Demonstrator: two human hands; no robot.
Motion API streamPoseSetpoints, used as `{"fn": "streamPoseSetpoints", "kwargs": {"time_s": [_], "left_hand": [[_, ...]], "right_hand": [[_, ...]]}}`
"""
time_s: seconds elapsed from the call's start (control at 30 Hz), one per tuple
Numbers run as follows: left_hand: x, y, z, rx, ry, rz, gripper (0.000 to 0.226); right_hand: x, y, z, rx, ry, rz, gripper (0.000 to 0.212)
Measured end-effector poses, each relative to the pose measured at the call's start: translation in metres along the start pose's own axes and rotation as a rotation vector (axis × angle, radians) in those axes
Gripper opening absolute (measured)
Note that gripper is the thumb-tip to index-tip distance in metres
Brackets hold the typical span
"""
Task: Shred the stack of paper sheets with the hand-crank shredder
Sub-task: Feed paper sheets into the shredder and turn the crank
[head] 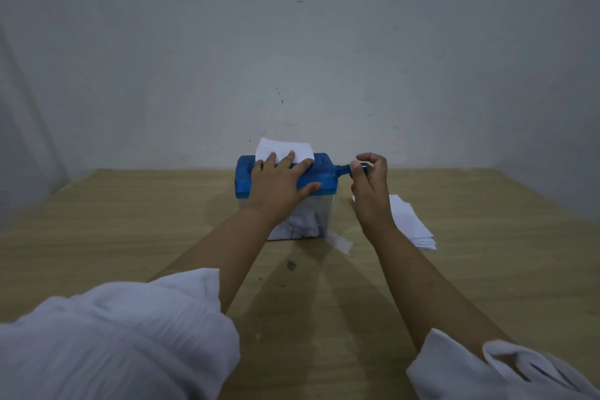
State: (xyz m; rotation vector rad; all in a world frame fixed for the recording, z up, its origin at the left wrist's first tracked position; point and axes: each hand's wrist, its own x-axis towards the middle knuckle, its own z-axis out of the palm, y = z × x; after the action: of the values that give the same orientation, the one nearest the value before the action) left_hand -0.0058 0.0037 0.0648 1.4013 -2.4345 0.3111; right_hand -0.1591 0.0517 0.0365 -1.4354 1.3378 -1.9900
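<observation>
Head view. Hand-crank shredder [248, 178], a blue lid on a clear bin, sits far centre on the worktop [130, 237], close to the wall. One sheet [285, 147] stands in the top slot, its long edge running left-right along the lid.

Left hand [279, 183] lies flat across the lid, fingers straight and spread. Its fingertips touch the sheet's lower part and the thumb reaches along the near edge. It grips nothing.

Right hand [371, 182] is at the shredder's right end, fingers curled round the knob of the crank [343, 169], which juts out to the right.

Shreds [302, 224] are heaped inside the bin. A loose scrap [342, 243] lies just beside its near right corner.

The stack of paper sheets [412, 224] lies flat to the right of the shredder, just beyond the right wrist, its long axis slanting near-to-far.

Judgement: feeding is mid-sheet. The crank shaft points left-right, so the turn runs in the near-far plane while the left hand steadies the lid. The stack is nearer the right hand, so the next pickup probably means letting go of the crank.
</observation>
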Motion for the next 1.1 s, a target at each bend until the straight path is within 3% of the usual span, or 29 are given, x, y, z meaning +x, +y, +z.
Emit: {"fn": "streamPoseSetpoints", "kwargs": {"time_s": [0.2, 0.47, 0.73, 0.9, 1.1], "left_hand": [[0.001, 0.000, 0.001, -0.057, 0.020, 0.026, 0.059], [0.001, -0.006, 0.006, -0.072, 0.079, 0.054, 0.058], [0.002, -0.010, 0.011, -0.082, 0.116, 0.073, 0.059], [0.000, -0.009, 0.012, -0.086, 0.134, 0.074, 0.060], [-0.002, -0.007, 0.011, -0.073, 0.122, 0.054, 0.069]], "right_hand": [[0.036, -0.012, 0.007, 0.064, 0.046, 0.065, 0.008], [0.084, -0.006, 0.026, -0.156, 0.092, 0.170, 0.028], [0.087, 0.003, 0.024, -0.264, -0.051, 0.440, 0.038], [0.066, 0.018, 0.022, -0.132, -0.066, 0.672, 0.013], [0.031, 0.052, 0.025, -0.345, 0.005, 0.515, 0.027]]}}
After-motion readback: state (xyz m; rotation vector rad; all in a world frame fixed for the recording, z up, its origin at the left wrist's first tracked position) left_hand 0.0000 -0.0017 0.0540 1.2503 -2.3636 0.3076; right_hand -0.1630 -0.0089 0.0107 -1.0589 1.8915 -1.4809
